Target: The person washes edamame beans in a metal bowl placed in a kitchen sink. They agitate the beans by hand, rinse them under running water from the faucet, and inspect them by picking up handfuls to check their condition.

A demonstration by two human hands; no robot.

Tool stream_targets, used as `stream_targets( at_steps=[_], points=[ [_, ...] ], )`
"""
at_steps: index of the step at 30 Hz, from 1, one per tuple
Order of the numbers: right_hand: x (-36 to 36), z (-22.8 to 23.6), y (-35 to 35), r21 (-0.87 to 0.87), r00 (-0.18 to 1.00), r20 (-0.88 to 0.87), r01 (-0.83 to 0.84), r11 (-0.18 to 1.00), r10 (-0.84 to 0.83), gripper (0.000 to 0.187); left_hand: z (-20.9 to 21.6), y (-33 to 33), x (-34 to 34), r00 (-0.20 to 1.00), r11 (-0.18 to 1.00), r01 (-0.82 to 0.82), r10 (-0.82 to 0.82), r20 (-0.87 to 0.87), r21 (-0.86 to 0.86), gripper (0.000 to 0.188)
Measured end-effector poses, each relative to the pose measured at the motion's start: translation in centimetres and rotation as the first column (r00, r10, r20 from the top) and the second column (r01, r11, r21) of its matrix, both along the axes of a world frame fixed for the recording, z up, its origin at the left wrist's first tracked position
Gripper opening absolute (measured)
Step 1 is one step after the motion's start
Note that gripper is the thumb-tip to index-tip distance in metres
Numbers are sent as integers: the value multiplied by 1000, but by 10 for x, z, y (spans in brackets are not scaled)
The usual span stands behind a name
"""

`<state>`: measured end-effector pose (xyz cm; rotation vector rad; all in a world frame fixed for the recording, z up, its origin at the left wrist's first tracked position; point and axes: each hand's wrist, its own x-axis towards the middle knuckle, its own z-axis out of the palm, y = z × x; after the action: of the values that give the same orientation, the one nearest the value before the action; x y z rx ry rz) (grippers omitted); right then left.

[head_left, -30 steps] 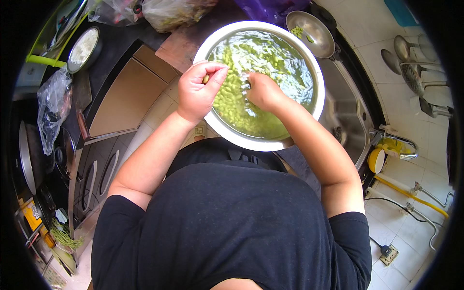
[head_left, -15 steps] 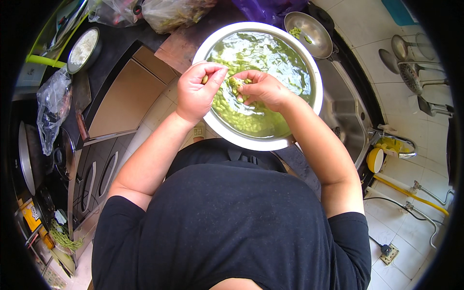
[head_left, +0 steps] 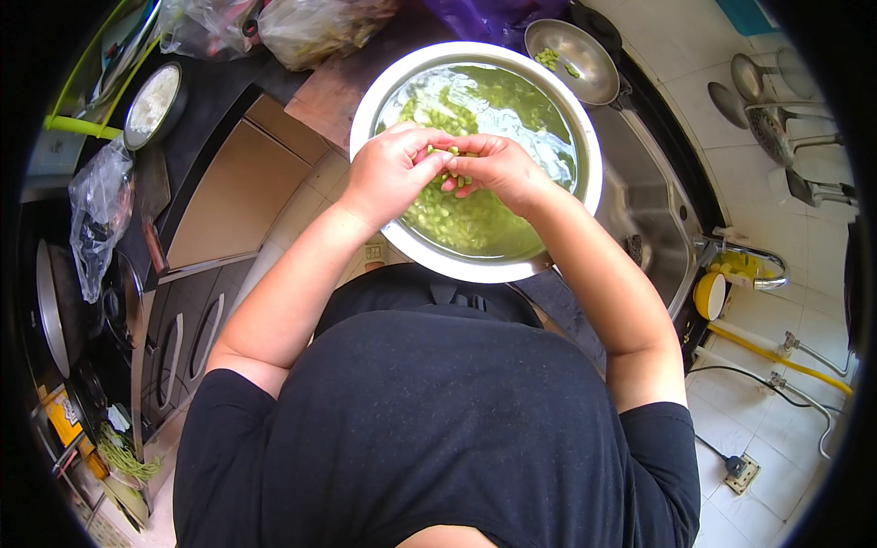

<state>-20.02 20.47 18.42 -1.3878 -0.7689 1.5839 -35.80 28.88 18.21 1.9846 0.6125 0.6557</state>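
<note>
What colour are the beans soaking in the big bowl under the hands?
Pale green beans, in water inside a white-rimmed bowl; the head view shows them.

1. A large round white bowl (head_left: 585, 196) sits at the counter's edge, filled with water.
2. Pale green beans (head_left: 466, 219) lie submerged inside, heaped mostly toward the near side.

From my head camera, my plain black short-sleeved cotton T-shirt (head_left: 429, 429) fills the lower half of the view, unmarked, with no print or pattern I can see. Its sleeves end above my elbows, so both forearms are bare. My left hand (head_left: 388, 173) and right hand (head_left: 498, 169) are uncovered, and I see no rings, watch or gloves on them.
</note>
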Motion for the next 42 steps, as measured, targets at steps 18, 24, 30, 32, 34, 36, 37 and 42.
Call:
stream_targets(
  at_steps=[18,24,30,32,34,36,37,42],
  points=[
    [-11,43,1,42,425,903,-231,972,62,17,-8,18,-7,771,709,216,298,563,-671,7],
    [6,47,3,-148,297,932,-211,966,207,19,-5,16,-11,722,660,249,361,590,-709,9],
    [-4,30,30,6,306,950,-226,974,65,22,-6,17,-13,677,644,284,390,624,-710,13],
    [-10,11,39,-5,232,970,-261,965,68,24,-8,18,-14,676,665,277,378,632,-694,13],
    [-16,2,44,1,201,978,-260,966,53,19,-8,18,-13,685,670,274,367,629,-690,14],
    [-22,0,49,-86,170,977,-252,964,131,17,-8,18,-13,689,677,275,357,631,-683,13],
    [-22,-8,48,6,140,990,-252,968,30,15,-8,18,-13,688,680,280,350,636,-678,13],
    [-17,-10,44,18,236,971,-243,970,41,17,-10,20,-15,681,676,298,344,646,-674,10]
  ],
)
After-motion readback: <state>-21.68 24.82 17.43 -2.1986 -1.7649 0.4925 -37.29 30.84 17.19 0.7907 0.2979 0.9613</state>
